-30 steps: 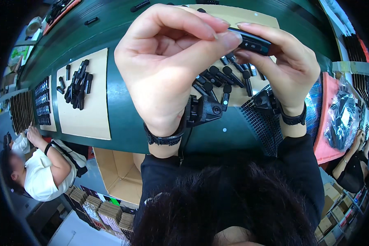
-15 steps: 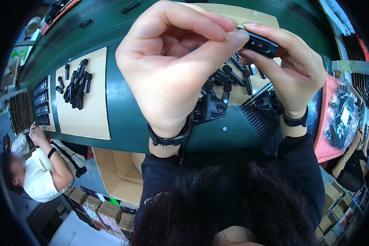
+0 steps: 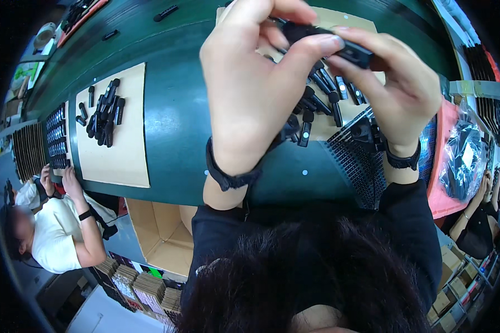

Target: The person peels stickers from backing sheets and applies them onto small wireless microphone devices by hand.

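A small black clip-on microphone is held up above the table between my two hands. My right hand pinches its right end between thumb and fingers. My left hand grips toward its other end, thumb lying along the body; some fingers are blurred. The microphone's far left part is partly hidden by my fingers. Below my hands, several similar black microphones with dark foam tips lie on a beige cardboard sheet. A black wristband with a camera mount sits on each wrist.
Left on the green table is another cardboard sheet with a microphone pile. A black perforated sheet and pink foam with a plastic bag lie right. A co-worker works at far left. An open carton stands below.
My left hand has shifted right and turned, showing more of the microphone. Two black pieces at the far side have slid left. The co-worker's second hand has come to the table.
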### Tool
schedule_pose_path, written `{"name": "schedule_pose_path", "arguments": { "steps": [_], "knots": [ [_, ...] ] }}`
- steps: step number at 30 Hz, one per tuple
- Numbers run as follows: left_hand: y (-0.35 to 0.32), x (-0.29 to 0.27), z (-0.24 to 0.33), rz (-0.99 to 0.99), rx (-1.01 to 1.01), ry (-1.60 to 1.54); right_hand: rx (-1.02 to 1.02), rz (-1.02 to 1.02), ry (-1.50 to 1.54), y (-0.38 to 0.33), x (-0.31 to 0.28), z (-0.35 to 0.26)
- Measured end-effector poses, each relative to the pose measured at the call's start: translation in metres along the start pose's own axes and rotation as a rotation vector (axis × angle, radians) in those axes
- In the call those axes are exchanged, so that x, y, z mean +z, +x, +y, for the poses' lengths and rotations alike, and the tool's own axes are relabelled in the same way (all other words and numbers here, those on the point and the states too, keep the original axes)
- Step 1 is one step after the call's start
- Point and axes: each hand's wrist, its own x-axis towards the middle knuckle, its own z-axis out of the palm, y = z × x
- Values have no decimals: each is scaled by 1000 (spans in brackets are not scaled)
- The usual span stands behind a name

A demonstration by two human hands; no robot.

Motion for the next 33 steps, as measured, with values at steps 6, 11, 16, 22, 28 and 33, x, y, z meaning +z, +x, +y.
{"name": "schedule_pose_path", "arguments": {
  "steps": [6, 11, 16, 22, 28, 33],
  "knots": [
    [7, 0, -8, -240, -575, -503, 184, -34, 185, -1, -5, 4],
    [4, 16, -21, -29, -81, 69, 304, -22, 58, 3, 8, 6],
    [10, 17, -40, 6, 86, 256, 206, -147, -57, 4, 15, 46],
    [10, 19, -72, 138, 177, 586, 310, -343, -185, 46, 29, 176],
    [6, 22, -50, -98, 0, 448, 540, -600, -345, 44, 35, 248],
    [3, 36, -44, -269, 27, 384, 442, -494, -272, 22, -37, 226]
  ]
}}
